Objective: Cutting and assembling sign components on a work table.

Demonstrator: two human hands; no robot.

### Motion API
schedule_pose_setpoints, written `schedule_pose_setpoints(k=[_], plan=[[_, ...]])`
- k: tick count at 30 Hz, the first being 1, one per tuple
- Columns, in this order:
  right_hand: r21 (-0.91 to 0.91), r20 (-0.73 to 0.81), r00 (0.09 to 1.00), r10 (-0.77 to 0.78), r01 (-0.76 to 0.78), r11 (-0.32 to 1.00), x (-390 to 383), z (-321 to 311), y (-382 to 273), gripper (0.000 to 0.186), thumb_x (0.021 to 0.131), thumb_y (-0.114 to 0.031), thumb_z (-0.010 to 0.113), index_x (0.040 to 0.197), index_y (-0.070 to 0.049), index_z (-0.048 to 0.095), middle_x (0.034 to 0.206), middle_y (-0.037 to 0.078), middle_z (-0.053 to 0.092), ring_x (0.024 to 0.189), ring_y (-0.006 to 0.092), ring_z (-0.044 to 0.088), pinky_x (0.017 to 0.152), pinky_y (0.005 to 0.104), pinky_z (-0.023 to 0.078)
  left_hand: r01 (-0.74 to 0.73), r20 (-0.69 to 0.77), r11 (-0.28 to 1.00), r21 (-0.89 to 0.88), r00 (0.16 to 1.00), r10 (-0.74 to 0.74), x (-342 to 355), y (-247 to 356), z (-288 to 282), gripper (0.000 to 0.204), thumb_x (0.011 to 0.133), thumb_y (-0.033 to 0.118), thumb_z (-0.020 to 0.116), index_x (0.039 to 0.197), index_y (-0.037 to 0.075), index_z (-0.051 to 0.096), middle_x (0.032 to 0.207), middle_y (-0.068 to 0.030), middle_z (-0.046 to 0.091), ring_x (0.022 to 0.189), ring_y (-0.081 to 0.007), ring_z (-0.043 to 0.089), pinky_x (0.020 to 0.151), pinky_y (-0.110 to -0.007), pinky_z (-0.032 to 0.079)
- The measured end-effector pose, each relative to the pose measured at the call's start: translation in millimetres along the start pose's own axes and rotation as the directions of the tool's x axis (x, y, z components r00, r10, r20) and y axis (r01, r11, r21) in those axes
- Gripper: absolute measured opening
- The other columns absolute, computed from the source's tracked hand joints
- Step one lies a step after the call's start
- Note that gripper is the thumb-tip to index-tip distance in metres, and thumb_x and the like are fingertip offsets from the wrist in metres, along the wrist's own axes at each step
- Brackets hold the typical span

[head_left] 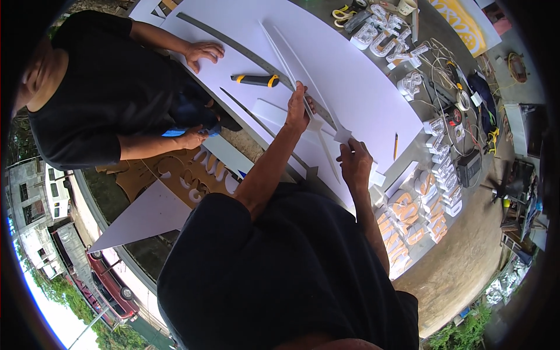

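Two long, narrow white strips slant across a large white sheet on the table. My left hand is closed round one white strip, near its wider lower end. To its right, my right hand has its fingers curled together at the wide end of the other white strip. A long metal ruler lies on the sheet and passes under my left hand. Left of that hand rests a black and yellow utility knife. A pencil lies right of my right hand.
On the left a co-worker leans in, one hand flat on the sheet. White raised letters, scissors and tangled cables lie along the right. Nearer are more letters. Brown cut-out board lies lower left.
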State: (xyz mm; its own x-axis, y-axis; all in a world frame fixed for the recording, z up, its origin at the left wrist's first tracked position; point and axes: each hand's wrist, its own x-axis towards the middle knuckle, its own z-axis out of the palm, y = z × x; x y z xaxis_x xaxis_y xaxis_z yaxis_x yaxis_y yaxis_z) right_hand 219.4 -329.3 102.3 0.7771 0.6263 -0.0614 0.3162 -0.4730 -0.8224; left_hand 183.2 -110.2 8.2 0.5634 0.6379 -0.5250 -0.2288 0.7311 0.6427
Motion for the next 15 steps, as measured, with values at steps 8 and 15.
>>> schedule_pose_setpoints(k=[8, 15], plan=[[-0.239, -0.027, 0.995, -0.095, 0.086, 0.967, -2.5, 21.6, 0.4, 0.023, 0.09, -0.02, 0.069, 0.101, 0.0, 0.071, 0.092, 0.022, 0.071, 0.077, 0.0424, 0.069, 0.071, 0.0489, 0.055, -0.129, 0.17, 0.974, -0.185, 0.972, 0.161, 2.4, -1.4, 5.8, 0.075, 0.1, 0.068, 0.042, 0.141, 0.005, 0.044, 0.108, -0.0097, 0.061, 0.098, -0.0224, 0.06, 0.088, -0.037, 0.051], [-0.248, 0.004, 1.0, 0.019, -0.017, 0.968, -7.1, 19.5, 0.8, 0.03, 0.088, -0.025, 0.073, 0.105, 0.0, 0.076, 0.093, 0.021, 0.075, 0.085, 0.036, 0.074, 0.077, 0.0426, 0.057, -0.076, 0.201, 0.995, -0.068, 0.976, 0.088, -5.6, 1.9, 11.9, 0.067, 0.107, 0.055, 0.035, 0.152, 0.006, 0.034, 0.148, -0.0127, 0.045, 0.136, -0.0273, 0.045, 0.116, -0.042, 0.035]])
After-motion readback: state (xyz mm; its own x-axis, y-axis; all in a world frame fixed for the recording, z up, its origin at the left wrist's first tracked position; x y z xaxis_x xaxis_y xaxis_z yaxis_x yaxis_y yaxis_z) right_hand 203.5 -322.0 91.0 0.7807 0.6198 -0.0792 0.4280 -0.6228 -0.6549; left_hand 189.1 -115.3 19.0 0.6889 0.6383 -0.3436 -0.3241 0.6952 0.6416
